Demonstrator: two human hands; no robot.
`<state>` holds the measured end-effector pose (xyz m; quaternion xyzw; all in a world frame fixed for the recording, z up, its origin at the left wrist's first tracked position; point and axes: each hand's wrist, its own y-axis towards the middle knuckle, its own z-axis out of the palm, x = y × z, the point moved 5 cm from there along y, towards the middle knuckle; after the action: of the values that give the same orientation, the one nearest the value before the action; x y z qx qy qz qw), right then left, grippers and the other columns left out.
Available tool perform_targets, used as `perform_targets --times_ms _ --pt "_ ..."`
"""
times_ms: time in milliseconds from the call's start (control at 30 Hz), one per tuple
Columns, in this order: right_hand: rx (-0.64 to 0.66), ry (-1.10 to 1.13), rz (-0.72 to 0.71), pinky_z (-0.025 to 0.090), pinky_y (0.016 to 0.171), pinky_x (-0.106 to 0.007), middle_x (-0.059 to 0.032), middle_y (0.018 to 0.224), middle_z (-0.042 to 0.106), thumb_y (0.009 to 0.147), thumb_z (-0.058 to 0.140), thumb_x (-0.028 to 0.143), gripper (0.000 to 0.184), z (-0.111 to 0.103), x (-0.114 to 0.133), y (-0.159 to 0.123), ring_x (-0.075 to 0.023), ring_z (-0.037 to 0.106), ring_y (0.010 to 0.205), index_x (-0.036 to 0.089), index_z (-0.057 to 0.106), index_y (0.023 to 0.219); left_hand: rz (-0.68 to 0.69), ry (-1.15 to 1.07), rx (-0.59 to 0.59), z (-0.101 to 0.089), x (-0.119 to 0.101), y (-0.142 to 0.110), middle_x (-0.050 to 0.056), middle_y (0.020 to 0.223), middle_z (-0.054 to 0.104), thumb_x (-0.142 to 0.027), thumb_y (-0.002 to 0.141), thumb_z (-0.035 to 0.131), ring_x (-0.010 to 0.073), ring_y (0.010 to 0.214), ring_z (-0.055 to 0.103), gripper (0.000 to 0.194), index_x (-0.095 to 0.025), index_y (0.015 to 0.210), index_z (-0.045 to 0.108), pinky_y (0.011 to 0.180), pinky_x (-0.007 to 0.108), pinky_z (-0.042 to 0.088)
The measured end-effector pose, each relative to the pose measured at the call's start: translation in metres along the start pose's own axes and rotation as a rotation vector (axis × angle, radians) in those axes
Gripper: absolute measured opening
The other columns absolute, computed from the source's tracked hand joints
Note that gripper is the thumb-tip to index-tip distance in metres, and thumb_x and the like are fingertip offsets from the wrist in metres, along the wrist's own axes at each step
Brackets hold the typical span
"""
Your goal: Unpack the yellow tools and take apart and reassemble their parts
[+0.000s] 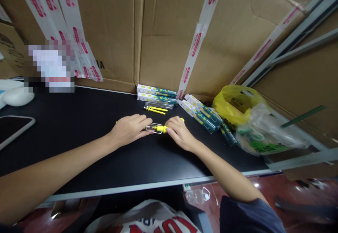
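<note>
Table point(79, 127) matte black, pale grey front edge. Pen point(157, 128) between the hands: clear sleeve, bright yellow middle. Loose pens point(155, 109) behind it yellow. Boxes point(157, 92) white and teal with yellow print. Plastic bag point(237, 106) yellow; the bag beside it point(266, 131) clear with green print. Cardboard wall point(163, 32) brown, crossed by white tape point(196, 43) with red lettering.

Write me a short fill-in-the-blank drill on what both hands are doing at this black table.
1. The left hand and right hand both grip a small tool with a ____ handle and clear tube.
2. The black table top is walled in by brown ____ panels.
3. The crumpled plastic bag to the right of the hands is ____.
4. The flat printed boxes lie ____ the hands, by the wall.

Missing words: yellow; cardboard; yellow; beyond
</note>
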<state>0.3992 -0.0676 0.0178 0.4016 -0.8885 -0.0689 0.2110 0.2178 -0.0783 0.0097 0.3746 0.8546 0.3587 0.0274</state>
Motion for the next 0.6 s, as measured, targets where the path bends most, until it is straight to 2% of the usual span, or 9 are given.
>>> perform_targets --times_ms 133,367,600 --pt "-0.035 0.006 -0.022 0.037 0.086 -0.040 -0.0071 0.094 0.058 0.098 0.033 0.037 0.026 -0.0033 0.0015 -0.0012 -0.0215 0.045 0.092 0.020 0.052 0.093 -0.003 -0.004 -0.026 -0.0025 0.0000 0.0008 -0.002 0.074 0.058 -0.045 0.094 0.047 0.0128 0.066 0.056 0.029 -0.019 0.096 0.058 0.057 0.026 0.036" --pt "-0.121 -0.060 -0.102 0.038 0.091 -0.044 -0.0080 0.097 0.056 0.092 0.048 0.028 0.010 -0.0077 0.0022 -0.0028 -0.0226 0.047 0.096 0.021 0.047 0.099 -0.053 -0.026 0.035 0.0007 0.0012 -0.0002 -0.001 0.073 0.061 -0.049 0.095 0.042 0.0127 0.066 0.059 0.034 -0.020 0.096 0.060 0.055 0.025 0.034" --pt "-0.164 -0.116 -0.219 0.039 0.092 -0.045 -0.0072 0.095 0.060 0.086 0.047 0.010 0.017 -0.0071 0.0059 -0.0022 -0.0225 0.052 0.092 0.023 0.045 0.098 -0.105 -0.112 0.124 0.0073 0.0031 -0.0018 -0.001 0.073 0.064 -0.047 0.097 0.036 0.0126 0.066 0.061 0.037 -0.020 0.090 0.061 0.053 0.024 0.033"
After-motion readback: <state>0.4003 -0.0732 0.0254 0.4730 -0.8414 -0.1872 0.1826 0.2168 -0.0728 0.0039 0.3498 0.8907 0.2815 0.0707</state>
